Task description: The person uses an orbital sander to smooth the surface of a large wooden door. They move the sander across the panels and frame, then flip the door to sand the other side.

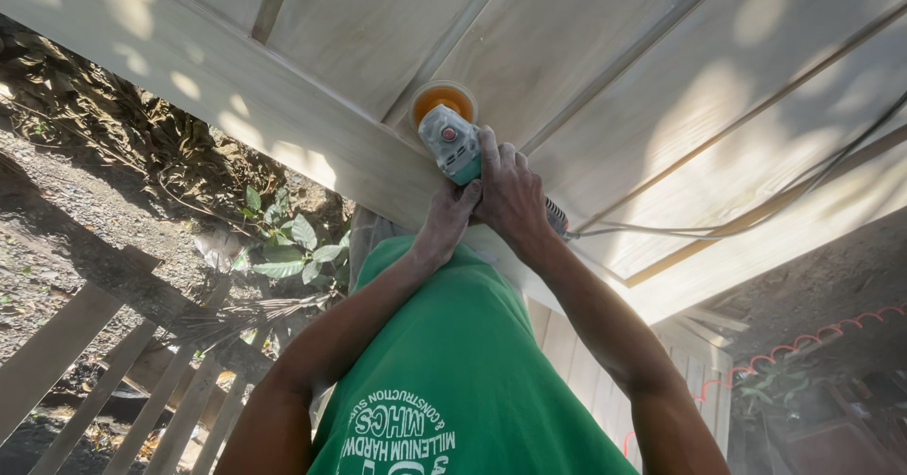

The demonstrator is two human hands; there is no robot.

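Green leafy plant (pixel 288 248) on gravel; wooden slats (pixel 113 381) lower left; red coiled hose (pixel 812 335) right.

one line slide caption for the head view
Both hands press an angle grinder with orange disc onto a pale wooden door panel.

A: Single head-worn view, looking steeply down the wearer's green printed cotton shirt (pixel 453 381) and both forearms onto the pale panelled wooden door (pixel 605 69)

B: Range?

A: Close, at arm's length; gravel ground (pixel 66 220) fills the left edge. No second view to compare
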